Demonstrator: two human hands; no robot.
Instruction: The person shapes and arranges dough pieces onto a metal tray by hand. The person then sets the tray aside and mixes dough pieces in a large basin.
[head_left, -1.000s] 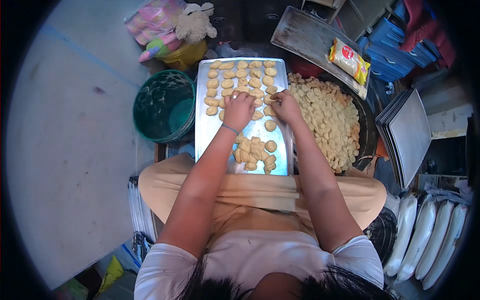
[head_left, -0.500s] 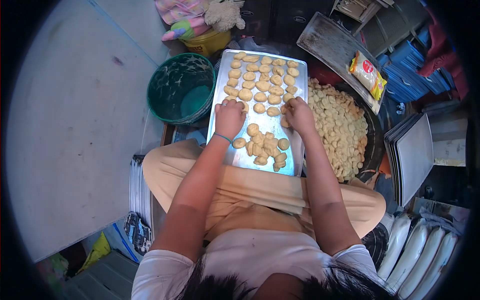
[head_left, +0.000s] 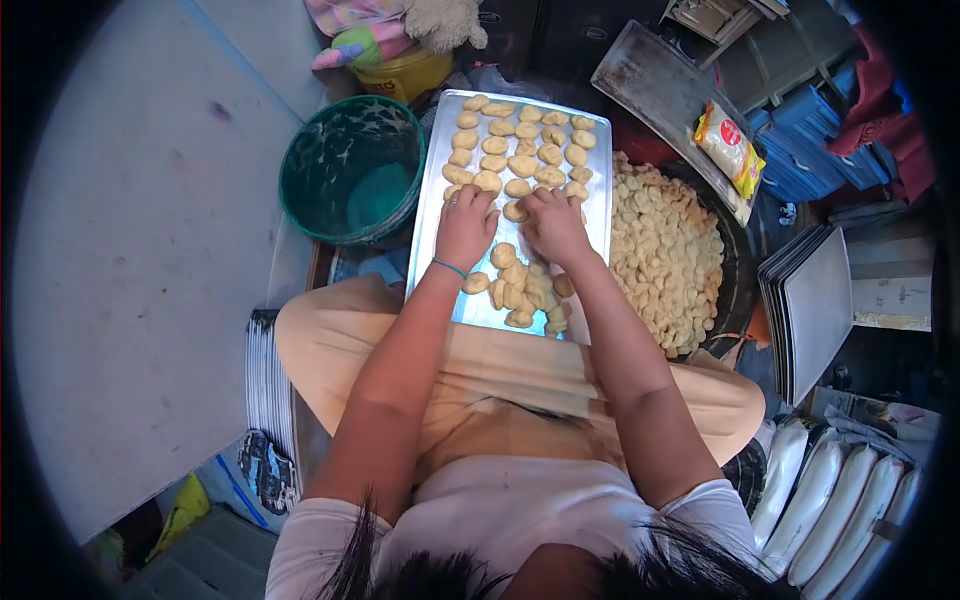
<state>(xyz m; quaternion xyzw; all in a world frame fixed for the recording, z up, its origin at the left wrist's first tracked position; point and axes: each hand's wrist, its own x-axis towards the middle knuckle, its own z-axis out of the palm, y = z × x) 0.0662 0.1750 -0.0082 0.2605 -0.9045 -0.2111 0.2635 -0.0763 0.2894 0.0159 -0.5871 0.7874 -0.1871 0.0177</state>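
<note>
A metal tray (head_left: 425,235) lies across my lap, with rows of round dough pieces (head_left: 523,165) over its far part. My left hand (head_left: 466,225) rests on dough at the tray's left side, its fingers bent over the pieces and partly hiding them. Near the middle right, my right hand (head_left: 554,225) has its fingers curled down on dough in the lowest row; what lies under them is hidden. A loose heap of dough pieces (head_left: 515,285) sits on the near part of the tray, just below my hands.
Right of the tray stands a large round container (head_left: 740,290) full of dough pieces (head_left: 665,250). A green bucket (head_left: 350,170) is at the left. A dark tray (head_left: 650,85) bears a yellow-and-white packet (head_left: 728,150). Stacked trays (head_left: 815,310) and white bags (head_left: 815,490) stand farther right.
My right hand has moved left from the tray's right side toward its middle. My left hand stays at the left side. The view has shifted slightly since half a second ago.
</note>
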